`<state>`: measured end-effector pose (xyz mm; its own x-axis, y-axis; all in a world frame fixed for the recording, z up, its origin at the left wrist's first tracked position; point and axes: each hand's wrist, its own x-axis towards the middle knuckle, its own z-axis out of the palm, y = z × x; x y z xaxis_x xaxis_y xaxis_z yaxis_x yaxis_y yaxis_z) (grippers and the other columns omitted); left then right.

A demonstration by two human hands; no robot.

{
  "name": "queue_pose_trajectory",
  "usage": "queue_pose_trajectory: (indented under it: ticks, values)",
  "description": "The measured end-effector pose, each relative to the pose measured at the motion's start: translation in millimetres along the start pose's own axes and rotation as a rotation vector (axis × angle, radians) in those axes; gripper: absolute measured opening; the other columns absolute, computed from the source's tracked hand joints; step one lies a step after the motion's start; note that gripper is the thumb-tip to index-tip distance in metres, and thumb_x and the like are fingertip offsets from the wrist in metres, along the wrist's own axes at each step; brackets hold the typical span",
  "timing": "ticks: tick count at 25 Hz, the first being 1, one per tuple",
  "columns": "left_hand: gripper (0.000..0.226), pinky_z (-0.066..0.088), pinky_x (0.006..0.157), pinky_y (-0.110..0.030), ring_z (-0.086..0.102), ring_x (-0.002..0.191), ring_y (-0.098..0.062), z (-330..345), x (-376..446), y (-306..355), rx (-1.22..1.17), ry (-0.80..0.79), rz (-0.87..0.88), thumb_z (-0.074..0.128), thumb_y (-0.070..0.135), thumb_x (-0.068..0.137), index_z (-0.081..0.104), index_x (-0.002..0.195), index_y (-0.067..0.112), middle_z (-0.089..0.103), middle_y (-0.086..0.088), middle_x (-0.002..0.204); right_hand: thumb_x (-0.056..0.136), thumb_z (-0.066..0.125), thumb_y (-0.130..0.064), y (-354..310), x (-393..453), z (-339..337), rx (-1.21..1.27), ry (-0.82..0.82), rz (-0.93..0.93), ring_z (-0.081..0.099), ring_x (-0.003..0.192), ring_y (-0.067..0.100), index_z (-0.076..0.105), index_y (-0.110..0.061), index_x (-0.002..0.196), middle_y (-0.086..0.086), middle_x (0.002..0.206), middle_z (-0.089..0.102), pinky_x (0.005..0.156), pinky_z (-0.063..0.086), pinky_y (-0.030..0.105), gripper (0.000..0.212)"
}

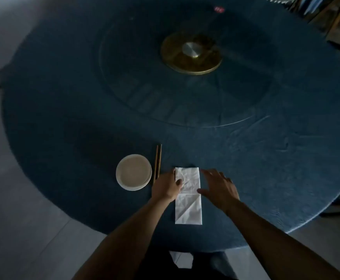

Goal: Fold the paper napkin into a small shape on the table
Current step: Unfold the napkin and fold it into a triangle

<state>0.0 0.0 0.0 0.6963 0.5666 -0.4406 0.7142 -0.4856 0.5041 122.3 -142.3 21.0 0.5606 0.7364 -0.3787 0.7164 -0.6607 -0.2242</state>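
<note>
A white paper napkin (188,207) lies flat on the dark blue round table (84,122) near its front edge, folded into a long narrow rectangle with a crease across its middle. My left hand (166,187) rests at the napkin's left edge, its thumb pressing on the upper half. Just right of the napkin, my right hand (218,187) hovers with fingers spread; its thumb tip touches or nearly touches the right edge at the crease. Neither hand grips the napkin.
A stack of white plates (133,172) sits left of the napkin, with a pair of wooden chopsticks (157,161) between them. A glass turntable with a brass hub (191,53) fills the table's middle. Chairs stand at the far right.
</note>
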Motion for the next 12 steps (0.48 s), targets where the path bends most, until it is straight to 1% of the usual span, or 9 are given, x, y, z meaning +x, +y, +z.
queue_pose_trajectory:
  ticks: [2, 4, 6, 9, 10, 12]
  values:
    - [0.044, 0.050, 0.091, -0.042, 0.062, 0.111, -0.028, 3.9, 11.7, 1.7, -0.055, 0.047, -0.034, 0.052, 0.032, 0.097, 0.044, 0.135, 0.013, 0.070, -0.009, 0.113, 0.084, 0.064, -0.047, -0.6, 17.5, 0.6, -0.014, -0.008, -0.010, 0.046, 0.122, 0.023, 0.031, -0.036, 0.142, -0.002, 0.141, 0.043, 0.097, 0.040, 0.041, 0.067]
    - [0.042, 0.050, 0.091, -0.041, 0.060, 0.114, -0.028, 7.2, 19.3, 4.9, -0.046, 0.092, -0.079, 0.050, 0.029, 0.097, 0.044, 0.136, 0.016, 0.067, -0.008, 0.120, 0.085, 0.062, -0.047, 1.0, 31.5, 3.7, -0.026, -0.035, -0.013, 0.048, 0.120, 0.024, 0.032, -0.035, 0.141, 0.000, 0.139, 0.044, 0.095, 0.042, 0.042, 0.064]
    - [0.034, 0.048, 0.084, -0.040, 0.061, 0.112, -0.028, 12.8, 26.0, 6.2, -0.033, 0.134, -0.098, 0.048, 0.027, 0.096, 0.049, 0.130, 0.019, 0.065, -0.006, 0.121, 0.087, 0.059, -0.047, 2.1, 40.1, 10.0, -0.027, -0.057, -0.022, 0.048, 0.118, 0.025, 0.033, -0.035, 0.141, 0.002, 0.137, 0.044, 0.093, 0.043, 0.042, 0.062]
    - [0.018, 0.040, 0.068, -0.034, 0.064, 0.098, -0.027, 20.0, 33.8, 7.5, -0.006, 0.197, -0.103, 0.047, 0.024, 0.095, 0.050, 0.113, 0.022, 0.067, -0.004, 0.109, 0.087, 0.060, -0.045, 10.0, 48.9, 16.7, -0.033, -0.040, -0.025, 0.048, 0.118, 0.025, 0.036, -0.032, 0.140, 0.003, 0.137, 0.043, 0.090, 0.046, 0.042, 0.059]
    - [0.013, 0.039, 0.065, -0.033, 0.064, 0.094, -0.027, 20.8, 36.4, 6.3, 0.005, 0.207, -0.102, 0.047, 0.023, 0.095, 0.050, 0.108, 0.021, 0.067, -0.004, 0.104, 0.087, 0.061, -0.045, 10.8, 51.2, 17.4, -0.030, -0.027, -0.031, 0.048, 0.118, 0.024, 0.038, -0.032, 0.139, 0.003, 0.136, 0.043, 0.089, 0.047, 0.041, 0.058]
    - [0.007, 0.040, 0.062, -0.034, 0.064, 0.088, -0.027, 20.1, 40.4, 4.5, 0.012, 0.200, -0.111, 0.047, 0.022, 0.094, 0.050, 0.099, 0.020, 0.068, -0.003, 0.097, 0.086, 0.062, -0.045, 12.4, 53.7, 19.0, -0.019, -0.014, -0.041, 0.048, 0.117, 0.024, 0.041, -0.031, 0.137, 0.002, 0.135, 0.044, 0.088, 0.048, 0.041, 0.057]
